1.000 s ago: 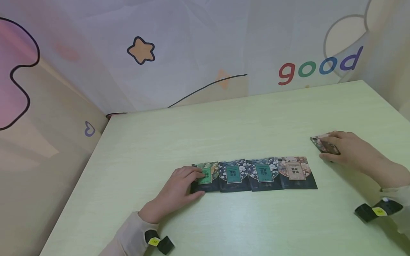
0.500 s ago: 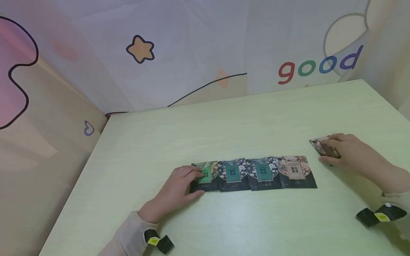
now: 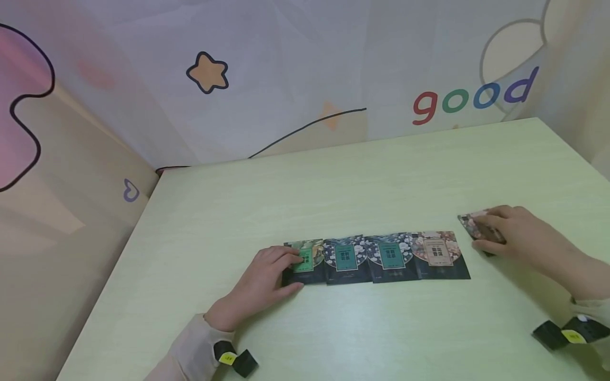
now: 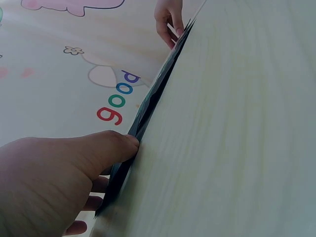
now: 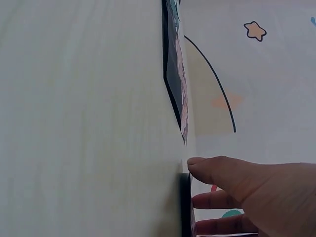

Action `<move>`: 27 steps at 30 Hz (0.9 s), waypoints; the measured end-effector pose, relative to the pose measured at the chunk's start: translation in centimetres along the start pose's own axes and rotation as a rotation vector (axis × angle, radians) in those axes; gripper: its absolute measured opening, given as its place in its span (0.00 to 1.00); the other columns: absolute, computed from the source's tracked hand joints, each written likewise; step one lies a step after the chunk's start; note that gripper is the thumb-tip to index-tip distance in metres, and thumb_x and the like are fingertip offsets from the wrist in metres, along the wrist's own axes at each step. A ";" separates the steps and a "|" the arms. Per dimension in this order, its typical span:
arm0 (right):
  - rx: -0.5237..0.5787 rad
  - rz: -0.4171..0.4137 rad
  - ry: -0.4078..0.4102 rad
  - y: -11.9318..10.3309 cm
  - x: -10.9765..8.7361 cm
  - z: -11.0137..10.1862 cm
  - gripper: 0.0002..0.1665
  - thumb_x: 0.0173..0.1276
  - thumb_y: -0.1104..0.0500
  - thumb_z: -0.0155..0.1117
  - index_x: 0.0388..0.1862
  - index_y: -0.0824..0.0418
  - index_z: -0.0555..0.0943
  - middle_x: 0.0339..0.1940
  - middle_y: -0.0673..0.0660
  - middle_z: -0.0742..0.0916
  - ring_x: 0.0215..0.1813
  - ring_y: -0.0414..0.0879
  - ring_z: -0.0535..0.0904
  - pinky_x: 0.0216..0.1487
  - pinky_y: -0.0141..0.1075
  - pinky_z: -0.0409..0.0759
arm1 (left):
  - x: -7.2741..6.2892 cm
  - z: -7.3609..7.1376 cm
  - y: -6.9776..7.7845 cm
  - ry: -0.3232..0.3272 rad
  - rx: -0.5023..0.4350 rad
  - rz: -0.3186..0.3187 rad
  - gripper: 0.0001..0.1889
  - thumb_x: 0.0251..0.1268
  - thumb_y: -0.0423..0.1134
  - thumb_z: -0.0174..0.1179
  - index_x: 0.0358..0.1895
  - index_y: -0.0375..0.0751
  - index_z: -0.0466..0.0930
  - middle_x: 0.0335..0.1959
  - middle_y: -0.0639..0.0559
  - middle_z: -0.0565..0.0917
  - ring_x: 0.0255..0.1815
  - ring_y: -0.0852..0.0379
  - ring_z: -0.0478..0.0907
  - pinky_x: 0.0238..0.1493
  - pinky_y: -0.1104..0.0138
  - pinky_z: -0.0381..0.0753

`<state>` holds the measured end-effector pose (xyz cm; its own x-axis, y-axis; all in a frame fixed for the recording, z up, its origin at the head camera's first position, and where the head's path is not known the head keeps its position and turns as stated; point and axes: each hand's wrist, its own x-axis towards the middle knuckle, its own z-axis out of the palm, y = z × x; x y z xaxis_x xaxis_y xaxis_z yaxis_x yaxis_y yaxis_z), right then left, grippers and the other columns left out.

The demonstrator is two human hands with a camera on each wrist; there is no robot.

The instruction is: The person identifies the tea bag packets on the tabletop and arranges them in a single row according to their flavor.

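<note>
A row of flat, dark tea sachets lies on the table, edges overlapping. Leftmost is a green-labelled tea sachet (image 3: 310, 262), then two blue floral sachets, with a pink floral tea sachet (image 3: 438, 256) at the right end. My left hand (image 3: 264, 278) rests on the green one, fingers over its left part and thumb at its near edge. To the right of the row, my right hand (image 3: 521, 241) grips another pink floral tea sachet (image 3: 469, 225), tilted and partly hidden by the fingers. In the right wrist view, that sachet (image 5: 185, 205) is close over the tabletop.
The pale green table (image 3: 305, 196) extends to a printed cloth backdrop (image 3: 295, 69) behind and at the left side. Each sleeve carries a black strap device, such as the left one (image 3: 235, 360).
My right hand and its sachet have moved slightly nearer to me, toward the row's right end. The left hand and the row stay in place.
</note>
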<state>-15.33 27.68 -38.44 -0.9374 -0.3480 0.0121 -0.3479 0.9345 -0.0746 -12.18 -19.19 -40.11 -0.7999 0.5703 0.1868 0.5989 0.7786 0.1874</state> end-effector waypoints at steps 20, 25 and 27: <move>0.011 -0.029 0.014 -1.2 -1.1 0.1 0.31 0.60 0.51 0.69 0.55 0.71 0.79 0.45 0.69 0.83 0.44 0.62 0.79 0.45 0.55 0.80 | 0.0 0.0 -0.1 0.004 -0.008 0.002 0.22 0.57 0.51 0.67 0.52 0.46 0.79 0.56 0.52 0.80 0.61 0.52 0.74 0.65 0.56 0.71; 0.019 -0.018 -0.001 -1.4 -1.2 0.1 0.30 0.60 0.51 0.69 0.55 0.71 0.79 0.45 0.69 0.83 0.44 0.62 0.79 0.46 0.56 0.79 | 0.0 0.0 0.0 0.004 -0.012 0.002 0.22 0.56 0.51 0.67 0.52 0.46 0.79 0.56 0.52 0.80 0.61 0.52 0.74 0.65 0.56 0.71; 0.018 -0.020 0.001 -1.5 -1.2 0.1 0.30 0.60 0.51 0.69 0.54 0.71 0.79 0.44 0.69 0.83 0.44 0.61 0.79 0.45 0.55 0.79 | 0.0 0.0 0.0 0.006 -0.015 0.001 0.22 0.56 0.51 0.67 0.52 0.46 0.79 0.56 0.51 0.80 0.61 0.52 0.74 0.65 0.56 0.71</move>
<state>-13.64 26.69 -38.40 -0.9302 -0.3666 0.0151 -0.3664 0.9258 -0.0927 -12.18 -19.22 -40.09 -0.7990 0.5697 0.1926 0.6004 0.7740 0.2012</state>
